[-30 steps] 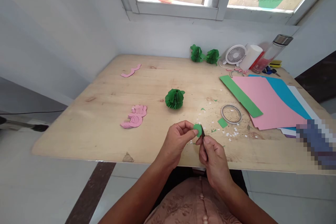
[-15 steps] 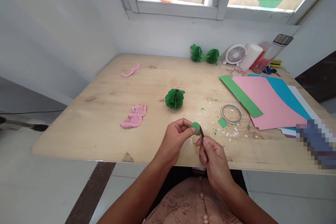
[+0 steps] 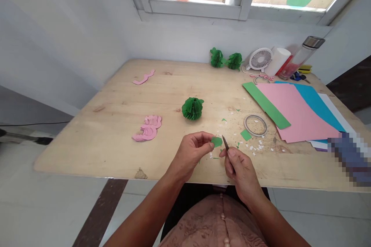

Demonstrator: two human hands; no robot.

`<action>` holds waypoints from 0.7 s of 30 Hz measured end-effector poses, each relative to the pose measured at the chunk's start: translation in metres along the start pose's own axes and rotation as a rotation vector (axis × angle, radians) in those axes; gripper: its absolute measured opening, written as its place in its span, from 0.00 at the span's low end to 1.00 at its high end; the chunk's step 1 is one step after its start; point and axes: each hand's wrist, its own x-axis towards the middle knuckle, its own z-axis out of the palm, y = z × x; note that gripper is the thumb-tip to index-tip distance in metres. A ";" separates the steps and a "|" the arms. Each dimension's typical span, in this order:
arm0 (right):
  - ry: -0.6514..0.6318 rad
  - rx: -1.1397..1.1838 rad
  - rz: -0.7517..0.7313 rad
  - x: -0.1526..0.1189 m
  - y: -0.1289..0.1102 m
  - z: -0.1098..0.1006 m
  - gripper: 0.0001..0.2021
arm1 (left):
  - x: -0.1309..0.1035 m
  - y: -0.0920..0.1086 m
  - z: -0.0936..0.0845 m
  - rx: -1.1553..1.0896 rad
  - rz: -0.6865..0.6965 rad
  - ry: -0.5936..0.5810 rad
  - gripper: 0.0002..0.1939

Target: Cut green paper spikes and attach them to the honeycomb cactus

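Pinched in my left hand [image 3: 193,150] is a small green paper piece [image 3: 216,141] with a rounded edge. My right hand [image 3: 239,170] is closed on a pair of scissors [image 3: 225,143]; the slim dark blades point up and the handles are hidden in my fingers. The blade tip is just right of the paper, with a narrow gap between them. Beyond my hands sits a pleated green paper ball [image 3: 193,108]. A green paper square [image 3: 246,135] lies to the right, among small green and white paper scraps [image 3: 255,148].
A tape roll [image 3: 255,125] lies right of centre, beside stacked coloured paper [image 3: 298,112]. Pink scalloped cutouts [image 3: 147,128] are at left. Along the wall stand two green paper shapes [image 3: 234,61], a small fan [image 3: 261,60] and a bottle [image 3: 301,58].
The scissors have moved slightly right, away from the paper edge. The green piece has turned in my left hand and now looks flatter.
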 end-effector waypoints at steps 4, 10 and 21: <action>0.008 0.029 -0.027 0.004 -0.007 -0.002 0.17 | 0.000 0.000 -0.003 0.044 -0.014 -0.105 0.09; 0.000 0.023 0.007 0.008 -0.017 0.000 0.11 | 0.000 0.007 -0.006 0.110 -0.028 -0.243 0.15; 0.195 0.197 -0.011 0.012 -0.008 0.012 0.13 | -0.006 -0.029 0.010 -0.169 -0.040 0.030 0.16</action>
